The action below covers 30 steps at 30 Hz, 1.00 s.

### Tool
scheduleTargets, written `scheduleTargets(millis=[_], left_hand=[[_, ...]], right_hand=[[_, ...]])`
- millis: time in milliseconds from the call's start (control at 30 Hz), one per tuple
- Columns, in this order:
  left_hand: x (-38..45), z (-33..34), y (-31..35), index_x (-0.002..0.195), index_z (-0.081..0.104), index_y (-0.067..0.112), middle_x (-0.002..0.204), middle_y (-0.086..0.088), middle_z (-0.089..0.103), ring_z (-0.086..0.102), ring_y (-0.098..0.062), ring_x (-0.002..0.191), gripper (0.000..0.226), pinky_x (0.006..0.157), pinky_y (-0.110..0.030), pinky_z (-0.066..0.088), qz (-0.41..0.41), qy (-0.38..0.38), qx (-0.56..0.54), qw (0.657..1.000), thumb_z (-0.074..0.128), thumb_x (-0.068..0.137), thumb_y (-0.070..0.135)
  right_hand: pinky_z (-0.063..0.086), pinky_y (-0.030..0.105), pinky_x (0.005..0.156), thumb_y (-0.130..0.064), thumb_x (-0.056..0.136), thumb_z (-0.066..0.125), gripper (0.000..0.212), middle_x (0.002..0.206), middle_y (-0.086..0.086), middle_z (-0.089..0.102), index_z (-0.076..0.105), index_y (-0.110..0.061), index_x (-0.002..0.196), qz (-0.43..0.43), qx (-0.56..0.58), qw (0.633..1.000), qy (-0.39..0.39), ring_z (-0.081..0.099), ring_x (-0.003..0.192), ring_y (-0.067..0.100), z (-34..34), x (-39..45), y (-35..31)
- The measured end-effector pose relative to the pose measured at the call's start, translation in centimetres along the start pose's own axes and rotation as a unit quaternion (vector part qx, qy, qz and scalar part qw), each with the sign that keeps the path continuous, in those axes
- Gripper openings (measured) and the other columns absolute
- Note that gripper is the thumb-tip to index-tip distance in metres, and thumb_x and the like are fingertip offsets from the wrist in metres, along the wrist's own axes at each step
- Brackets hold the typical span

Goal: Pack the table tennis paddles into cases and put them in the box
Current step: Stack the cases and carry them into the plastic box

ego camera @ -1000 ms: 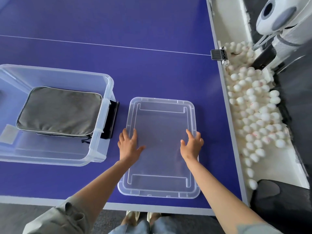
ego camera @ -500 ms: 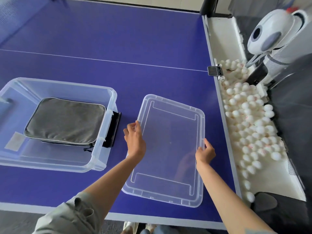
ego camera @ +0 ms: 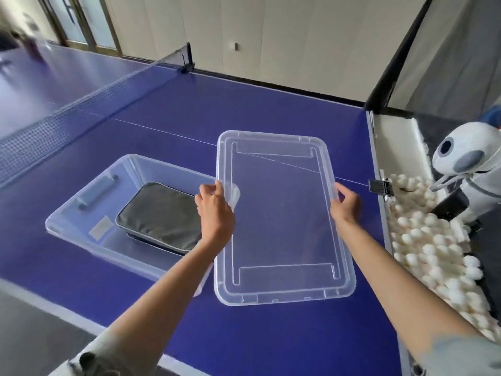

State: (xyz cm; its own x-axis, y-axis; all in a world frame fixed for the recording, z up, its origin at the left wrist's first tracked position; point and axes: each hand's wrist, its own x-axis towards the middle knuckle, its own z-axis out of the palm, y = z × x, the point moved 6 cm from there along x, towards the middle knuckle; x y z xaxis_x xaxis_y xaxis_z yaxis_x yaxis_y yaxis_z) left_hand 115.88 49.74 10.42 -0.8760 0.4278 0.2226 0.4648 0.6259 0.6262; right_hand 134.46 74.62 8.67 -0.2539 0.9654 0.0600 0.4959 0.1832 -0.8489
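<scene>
Tabletop [ego camera: 271, 109]: blue, carries the box.
Box [ego camera: 81, 213]: open, clear, at 9 o'clock of the lid; grey case [ego camera: 162, 213] lies inside.
Lid [ego camera: 282, 218]: clear, lifted. Keep it level, line up corners over the box, lower evenly.
Left hand [ego camera: 214, 210]: grip holding the lid's left edge.
Right hand [ego camera: 345, 204]: grip holding the right edge.

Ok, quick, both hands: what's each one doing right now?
Left hand: grips the clear lid by its left edge.
Right hand: grips the lid's right edge.
</scene>
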Motion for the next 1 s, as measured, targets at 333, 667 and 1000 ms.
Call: scheduleTargets(millis=[333,667,1000], left_hand=[[-1.6,-9.7,-12.3,0.109,0.058,0.000,0.107,-0.022,0.049,0.046,-0.037,0.099,0.032,0.080,-0.025,0.024,-0.205,0.185,-0.067,0.959,0.055,0.077,-0.004],[-5.1,-10.3,-18.3,0.134,0.044,0.002,0.113,-0.018,0.043,0.034,-0.024,0.091,0.049,0.082,-0.014,0.012,-0.300,0.279,-0.087,0.908,0.057,0.087,0.006],[-5.4,-9.0,-20.3,0.136,0.043,0.000,0.117,-0.018,0.043,0.039,-0.030,0.099,0.048,0.082,-0.010,0.011,-0.344,0.287,-0.085,0.890,0.056,0.090,0.009]], right_hand=[[0.043,0.026,0.095,0.009,0.085,0.044,0.046,0.130,0.012,0.059,0.058,-0.006,0.126,-0.199,-0.070,0.955,-0.210,0.055,0.119,0.027,19.2,-1.5,-15.6],[0.040,0.024,0.088,0.006,0.087,0.052,0.041,0.128,0.011,0.060,0.059,-0.006,0.126,-0.309,-0.138,0.882,-0.328,0.056,0.113,0.027,32.3,-6.6,-21.6],[0.041,0.025,0.099,0.006,0.089,0.049,0.041,0.131,0.012,0.058,0.057,-0.007,0.127,-0.311,-0.139,0.866,-0.366,0.055,0.119,0.026,37.7,-7.5,-20.2]])
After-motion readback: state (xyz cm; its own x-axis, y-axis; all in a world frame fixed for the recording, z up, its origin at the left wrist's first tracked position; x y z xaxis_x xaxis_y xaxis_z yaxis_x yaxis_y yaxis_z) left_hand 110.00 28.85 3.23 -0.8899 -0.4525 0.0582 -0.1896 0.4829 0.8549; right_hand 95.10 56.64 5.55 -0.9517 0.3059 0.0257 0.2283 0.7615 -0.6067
